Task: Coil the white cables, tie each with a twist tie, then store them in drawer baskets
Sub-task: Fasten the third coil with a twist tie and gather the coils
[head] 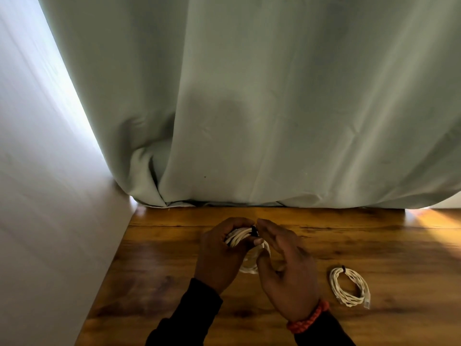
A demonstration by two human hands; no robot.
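Observation:
My left hand (pixel 219 255) grips a coiled white cable (pixel 238 237) above the wooden table (pixel 374 240). A black twist tie (pixel 254 231) sits on the top of that coil. My right hand (pixel 284 265) is beside it, its fingertips pinching at the tie; the other fingers lie fairly straight. The lower loop of the coil shows between my hands. A second coiled white cable (pixel 349 287), bound with a dark tie at its top, lies flat on the table to the right of my right hand.
A pale green curtain (pixel 249 108) hangs down to the table's far edge. A white wall (pixel 50 196) borders the table on the left. An orange braided bracelet (pixel 308 318) is on my right wrist. No drawer or basket is in view.

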